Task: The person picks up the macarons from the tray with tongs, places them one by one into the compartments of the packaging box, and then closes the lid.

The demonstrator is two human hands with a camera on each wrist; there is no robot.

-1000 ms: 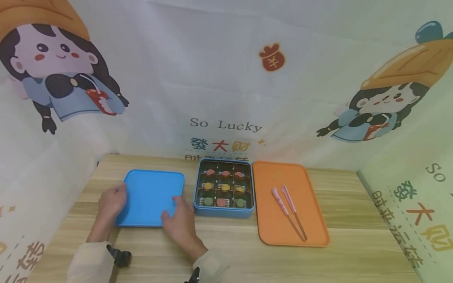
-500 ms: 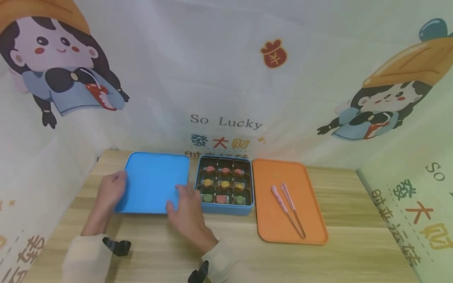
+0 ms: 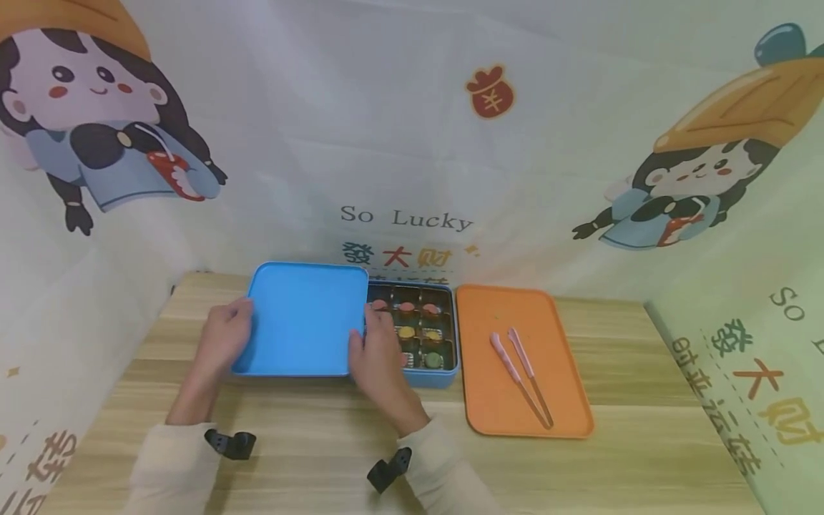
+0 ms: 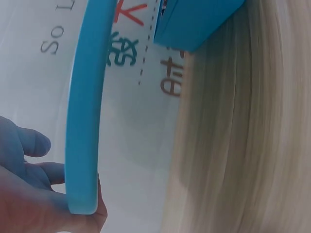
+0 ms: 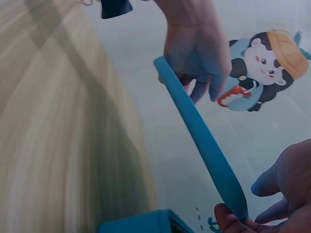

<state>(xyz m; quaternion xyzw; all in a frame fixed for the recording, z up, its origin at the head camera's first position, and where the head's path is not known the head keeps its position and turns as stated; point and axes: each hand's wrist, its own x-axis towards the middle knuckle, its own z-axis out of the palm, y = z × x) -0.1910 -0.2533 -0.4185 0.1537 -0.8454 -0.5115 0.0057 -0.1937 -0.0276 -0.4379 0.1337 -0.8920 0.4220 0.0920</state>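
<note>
A square blue lid point(image 3: 305, 322) is held up above the table between both hands. My left hand point(image 3: 224, 336) grips its left edge, fingers curled under the rim in the left wrist view. At the opposite edge my right hand point(image 3: 380, 365) holds it, fingers bent beneath the rim point(image 5: 204, 141) in the right wrist view. Just right of the lid stands a blue box point(image 3: 431, 379) with a dark divided insert. Small pink, yellow and green shaped pieces point(image 3: 407, 332) sit in its compartments. The lid and right hand hide the box's left part in the head view.
An orange tray point(image 3: 483, 400) lies right of the box, bearing tongs point(image 3: 524, 379) with pink handles. Wood-grain table point(image 3: 618, 429) extends in front and to the right. A printed curtain point(image 3: 399, 143) hangs close behind the box and at both sides.
Both hands have raised the lid and carried it rightward, so that it now overlaps the box's left side in the head view. The tray and tongs stay where they were.
</note>
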